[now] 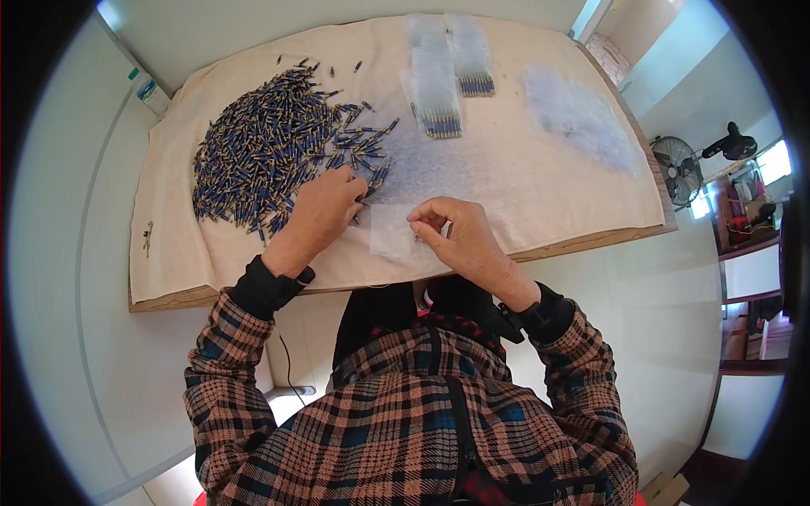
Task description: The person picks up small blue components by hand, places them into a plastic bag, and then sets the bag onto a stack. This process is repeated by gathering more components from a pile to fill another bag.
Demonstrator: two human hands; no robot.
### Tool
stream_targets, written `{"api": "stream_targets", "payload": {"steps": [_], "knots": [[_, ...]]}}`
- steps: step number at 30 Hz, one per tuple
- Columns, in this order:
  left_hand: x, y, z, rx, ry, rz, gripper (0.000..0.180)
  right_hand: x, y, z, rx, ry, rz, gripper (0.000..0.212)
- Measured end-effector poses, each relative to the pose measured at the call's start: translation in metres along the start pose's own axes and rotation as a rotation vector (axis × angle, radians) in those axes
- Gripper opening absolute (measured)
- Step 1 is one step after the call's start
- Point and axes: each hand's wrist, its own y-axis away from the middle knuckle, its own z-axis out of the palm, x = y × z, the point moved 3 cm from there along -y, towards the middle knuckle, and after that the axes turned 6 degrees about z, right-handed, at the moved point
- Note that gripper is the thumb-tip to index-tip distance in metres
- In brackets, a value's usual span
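A clear plastic bag [390, 231] lies flat near the table's front edge, between my hands. My right hand [466, 236] is closed in a pinch at the bag's right edge, thumb and forefinger together. To the left of the bag, my left hand [325, 209] has its fingers curled at the near right edge of a large pile of small blue pieces with brass-coloured ends [266, 139]. What its fingertips hold, if anything, is too small to make out. Some loose blue pieces [364, 145] are spread just beyond that hand.
Filled clear bags with rows of blue pieces [442, 125] lie at the back, beside another filled stack [476, 84]. Flat clear bags [582, 118] are spread at the right. A cream cloth [523, 190] covers the table. A bottle [150, 93] stands beyond its left edge; a fan [677, 169] is off right.
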Motion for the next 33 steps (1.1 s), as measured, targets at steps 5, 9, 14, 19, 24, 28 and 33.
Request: {"api": "stream_targets", "payload": {"steps": [5, 9, 14, 19, 24, 28, 33], "knots": [[0.000, 0.006, -0.002, -0.019, 0.047, -0.086, 0.015, -0.004, 0.009, 0.002, 0.006, -0.051, -0.003, 0.009], [-0.006, 0.007, -0.007, 0.081, 0.256, -0.259, 0.009, -0.008, 0.015, 0.004, 0.025, -0.067, -0.016, 0.009], [-0.002, 0.001, 0.000, 0.034, 0.148, -0.177, 0.007, -0.003, 0.019, 0.008, 0.031, -0.112, -0.038, 0.009], [-0.012, 0.004, 0.000, 0.073, 0.153, -0.165, 0.010, -0.003, 0.023, 0.006, 0.044, -0.124, 0.006, 0.008], [-0.032, 0.006, -0.013, 0.193, 0.565, -0.402, 0.011, 0.001, 0.023, 0.007, 0.032, -0.116, 0.018, 0.010], [-0.024, 0.005, -0.020, 0.242, 0.811, -0.439, 0.009, 0.004, 0.021, 0.010, 0.077, -0.176, 0.068, 0.016], [0.027, 0.000, -0.025, 0.212, 0.994, -0.430, 0.012, -0.001, 0.018, 0.015, 0.148, -0.308, 0.019, 0.023]]}}
